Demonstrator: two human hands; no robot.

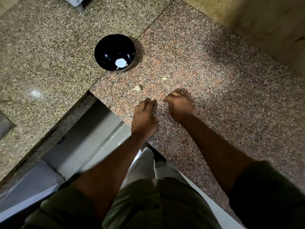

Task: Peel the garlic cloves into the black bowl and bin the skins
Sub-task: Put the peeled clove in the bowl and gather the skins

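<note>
Hands (144, 113) (179, 105) both sit curled on the counter (214, 80), can't tell if they're pinching anything. Bowl (105, 45) glare hides its contents; clove (137, 88) lies nearby.

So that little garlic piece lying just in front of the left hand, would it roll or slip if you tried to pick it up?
The garlic piece looks small and rounded with a papery tail, so it would probably rock or skid rather than roll far. The granite counter looks polished, so a nudge might slide it. It is likely very light, and its dry skin may flake off when pinched.
</note>
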